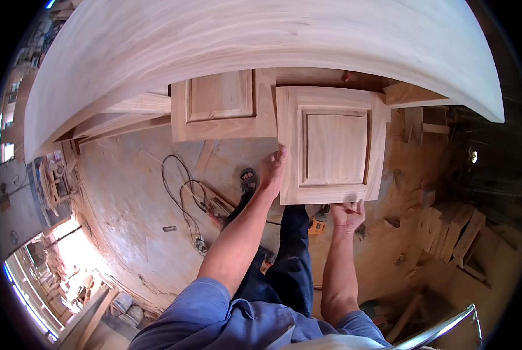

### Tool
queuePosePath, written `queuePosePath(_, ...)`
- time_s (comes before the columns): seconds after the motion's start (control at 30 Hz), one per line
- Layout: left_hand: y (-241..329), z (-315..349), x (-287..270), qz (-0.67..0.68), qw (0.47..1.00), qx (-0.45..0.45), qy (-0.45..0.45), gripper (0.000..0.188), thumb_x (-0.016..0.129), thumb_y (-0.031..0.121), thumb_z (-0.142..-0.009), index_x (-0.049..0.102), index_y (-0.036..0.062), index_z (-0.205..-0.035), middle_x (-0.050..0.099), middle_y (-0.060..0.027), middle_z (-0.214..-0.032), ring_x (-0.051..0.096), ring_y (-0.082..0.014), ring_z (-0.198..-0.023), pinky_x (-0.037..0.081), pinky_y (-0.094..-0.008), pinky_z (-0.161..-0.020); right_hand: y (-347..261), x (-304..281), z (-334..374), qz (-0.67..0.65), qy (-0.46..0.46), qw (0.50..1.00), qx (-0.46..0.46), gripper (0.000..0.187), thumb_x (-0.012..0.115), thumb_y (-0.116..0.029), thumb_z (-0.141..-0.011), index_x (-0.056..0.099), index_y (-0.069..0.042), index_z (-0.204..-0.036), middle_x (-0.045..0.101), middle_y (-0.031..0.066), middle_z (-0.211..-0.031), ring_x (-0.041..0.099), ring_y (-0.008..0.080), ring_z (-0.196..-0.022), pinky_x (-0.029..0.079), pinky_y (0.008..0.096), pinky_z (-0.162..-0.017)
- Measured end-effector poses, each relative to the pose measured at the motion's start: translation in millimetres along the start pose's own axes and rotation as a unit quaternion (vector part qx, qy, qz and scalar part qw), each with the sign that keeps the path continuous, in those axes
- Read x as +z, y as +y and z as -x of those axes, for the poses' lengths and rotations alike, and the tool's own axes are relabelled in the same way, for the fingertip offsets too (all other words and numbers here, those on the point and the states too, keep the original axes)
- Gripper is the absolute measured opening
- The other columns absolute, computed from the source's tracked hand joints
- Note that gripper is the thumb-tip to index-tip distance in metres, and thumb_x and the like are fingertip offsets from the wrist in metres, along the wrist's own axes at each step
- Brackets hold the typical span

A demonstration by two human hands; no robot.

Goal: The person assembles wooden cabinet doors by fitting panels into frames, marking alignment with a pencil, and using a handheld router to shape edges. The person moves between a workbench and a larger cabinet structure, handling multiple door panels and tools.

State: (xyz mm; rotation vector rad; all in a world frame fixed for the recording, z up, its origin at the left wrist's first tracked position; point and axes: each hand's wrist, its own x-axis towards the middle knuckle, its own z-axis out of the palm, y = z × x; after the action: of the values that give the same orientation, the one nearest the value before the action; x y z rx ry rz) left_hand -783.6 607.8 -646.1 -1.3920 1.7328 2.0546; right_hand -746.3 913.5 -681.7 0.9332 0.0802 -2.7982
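A pale raised-panel wooden cabinet door (335, 149) is held between my two hands, just below the curved wooden top (261, 41). Its left edge is gripped by my left hand (272, 170), thumb toward the front face. Under the bottom edge my right hand (348, 214) supports it, with the fingers partly hidden behind the wood. To the left, a second panelled door (223, 105) sits under the same top, its upper part covered. The held door stands slightly tilted and in front of the frame.
On the floor lie a looped dark cable (182, 192), a wooden strip (207, 154) and an orange tool (317, 226) near my feet. Stacked wood pieces (453, 230) stand at the right. Wood scraps (80, 291) are heaped at the lower left.
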Motion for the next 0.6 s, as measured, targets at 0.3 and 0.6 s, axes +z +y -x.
queuePosePath(0.3,-44.6,36.4,2.1,-0.051,0.991,0.091,0.081,0.051,0.060,0.047,-0.099,0.064,-0.0026,-0.085,0.055,-0.0109,-0.066,0.051,-0.0177,-0.066,0.043,-0.0378,-0.062,-44.9,75.9,-17.2,0.389,0.230,0.886,-0.105,0.034,0.055,-0.031,-0.101,0.064,-0.004,-0.121,0.069,0.0069,-0.111,0.065,0.0239,-0.099,0.050,0.0451,-0.094)
queuePosePath(0.6,-20.3,50.9,6.6,-0.083,0.988,0.107,0.076,0.045,0.057,0.043,-0.099,0.065,-0.0002,-0.091,0.061,-0.0198,-0.073,0.059,-0.0329,-0.069,0.047,-0.0428,-0.067,-71.9,110.6,-60.2,0.803,0.127,0.578,-0.069,0.034,0.060,-0.035,-0.099,0.066,-0.003,-0.089,0.062,0.0020,-0.082,0.056,0.0143,-0.081,0.045,0.0327,-0.074)
